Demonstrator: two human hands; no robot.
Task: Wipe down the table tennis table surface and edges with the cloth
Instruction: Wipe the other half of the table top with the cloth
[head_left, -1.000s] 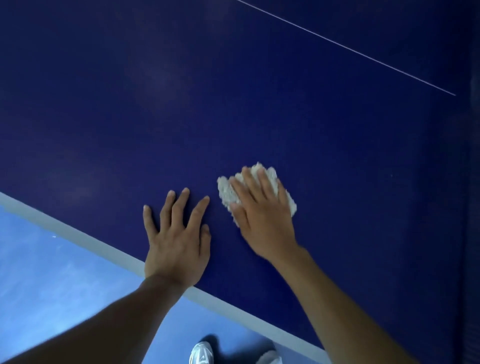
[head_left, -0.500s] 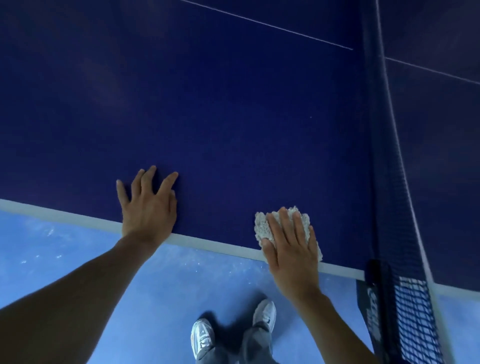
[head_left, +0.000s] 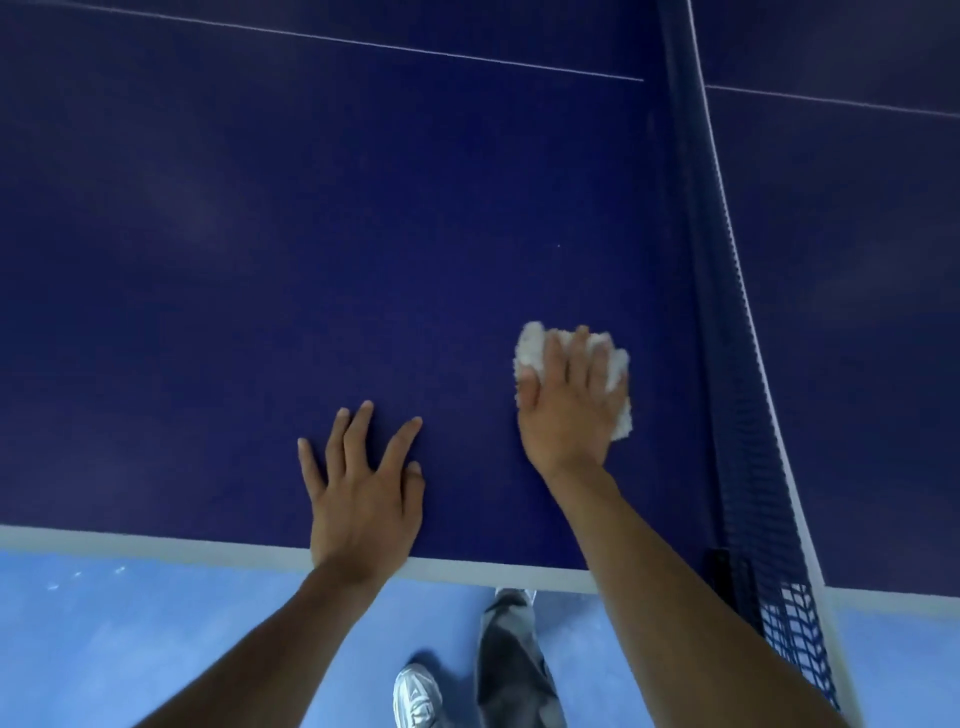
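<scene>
The cloth (head_left: 532, 345), a small white nubbly pad, is seen lying flat on the dark blue desk (head_left: 311, 234), just short of the net (head_left: 753, 415) and apart from it. It is pinned under the right hand (head_left: 569, 402), whose fingers are laid out straight over it. Nothing is curled round it, so it is pressed rather than gripped. The left hand (head_left: 363, 488) is spread flat and bare on the desk, farther from the net than the cloth, with its heel at the white edge band (head_left: 156, 543).

The cloth is judged to be soft, light and limp. It would bunch or roll if pushed from one corner, so it is best held by a broad palm over its middle, with the fingertips kept near its leading border. On so smooth a top it should slide readily. Close to the net care is called for, since the loose fibres could be snagged by the mesh.

The desk top is marked with faint paler patches; whether these are smears or reflections cannot be told. It is crossed by a thin white line (head_left: 363, 44) that runs up to the net, and a second half is seen beyond the net. Below the edge band a light blue floor (head_left: 130, 649) is visible, with a pale shoe (head_left: 415, 693) and a grey trouser leg (head_left: 514, 654).
</scene>
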